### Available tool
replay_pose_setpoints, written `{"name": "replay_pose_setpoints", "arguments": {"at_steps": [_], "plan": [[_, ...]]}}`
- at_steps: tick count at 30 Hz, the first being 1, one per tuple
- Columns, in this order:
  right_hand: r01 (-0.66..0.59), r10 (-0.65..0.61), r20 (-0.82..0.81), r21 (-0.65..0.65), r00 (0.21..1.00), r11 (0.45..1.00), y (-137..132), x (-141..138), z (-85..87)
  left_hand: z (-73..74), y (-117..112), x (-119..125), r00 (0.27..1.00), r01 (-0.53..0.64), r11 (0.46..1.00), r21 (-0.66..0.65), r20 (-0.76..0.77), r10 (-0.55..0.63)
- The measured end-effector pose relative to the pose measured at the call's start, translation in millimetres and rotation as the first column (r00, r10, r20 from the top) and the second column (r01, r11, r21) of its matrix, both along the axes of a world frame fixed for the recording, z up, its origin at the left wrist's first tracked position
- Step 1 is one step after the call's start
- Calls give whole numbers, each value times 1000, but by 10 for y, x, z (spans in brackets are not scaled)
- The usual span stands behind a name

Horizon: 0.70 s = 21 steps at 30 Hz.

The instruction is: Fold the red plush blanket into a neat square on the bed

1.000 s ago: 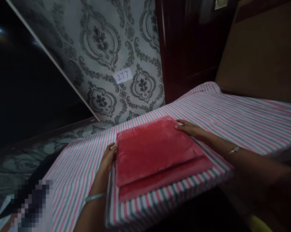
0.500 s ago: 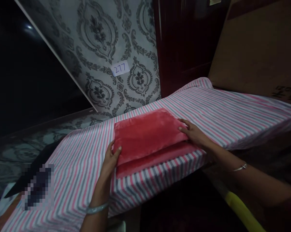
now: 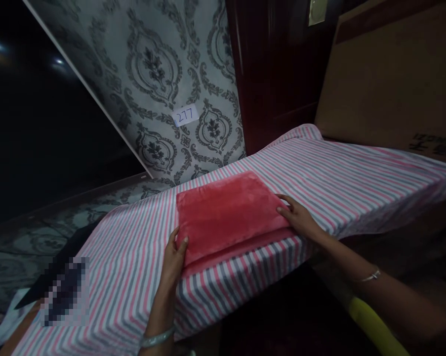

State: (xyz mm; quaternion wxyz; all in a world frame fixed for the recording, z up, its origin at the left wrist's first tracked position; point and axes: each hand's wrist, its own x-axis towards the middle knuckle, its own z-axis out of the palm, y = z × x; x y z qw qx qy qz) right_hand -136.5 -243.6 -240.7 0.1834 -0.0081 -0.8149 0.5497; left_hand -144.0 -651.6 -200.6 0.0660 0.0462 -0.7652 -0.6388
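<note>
A folded red cloth with a velvety sheen lies flat near the front edge of the striped table cover. Its upper layer stops short of the lower one, which shows as a narrow strip along the front. My left hand grips the left edge near the front corner, thumb on top. At the right edge, my right hand pinches the upper layer between thumb and fingers. Some fingertips of both hands are hidden under the cloth.
A large cardboard box stands at the back right beside a dark red door. A paper marked 277 is on the patterned wall. A dark screen fills the left. Something yellow shows below my right arm.
Both hands have drawn the upper layer slightly towards the front, so less of the lower layer shows. The camera view has shifted a little.
</note>
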Motion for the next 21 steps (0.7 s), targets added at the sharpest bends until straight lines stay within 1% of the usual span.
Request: {"name": "replay_pose_setpoints", "arguments": {"at_steps": [3, 6, 8, 10, 13, 15, 18, 21], "plan": [[46, -46, -9, 49, 999, 998, -5, 20, 10, 18, 17, 9, 1000, -13, 998, -56, 21, 14], [-5, 6, 93, -15, 996, 1000, 4, 38, 34, 79, 66, 99, 997, -13, 1000, -16, 75, 14], [-29, 33, 115, -42, 993, 999, 14, 64, 58, 105, 101, 184, 997, 0, 1000, 5, 73, 0], [-7, 7, 48, -6, 999, 1000, 13, 107, 76, 102, 125, 259, 1000, 6, 999, -47, 1, -6], [45, -42, -79, 42, 996, 998, -25, 198, 71, 60, 129, 314, 989, -25, 983, -182, -147, -2], [76, -70, -105, 54, 992, 996, -66, 258, 39, 28, 113, 311, 981, -41, 971, -235, -192, -5], [127, -113, -104, 143, 988, 982, -93, 307, -27, -7, 62, 271, 987, 0, 963, -268, -155, -43], [131, -116, -74, 251, 991, 959, -27, 296, -44, -5, -26, 249, 994, 60, 964, -260, -70, -80]]}}
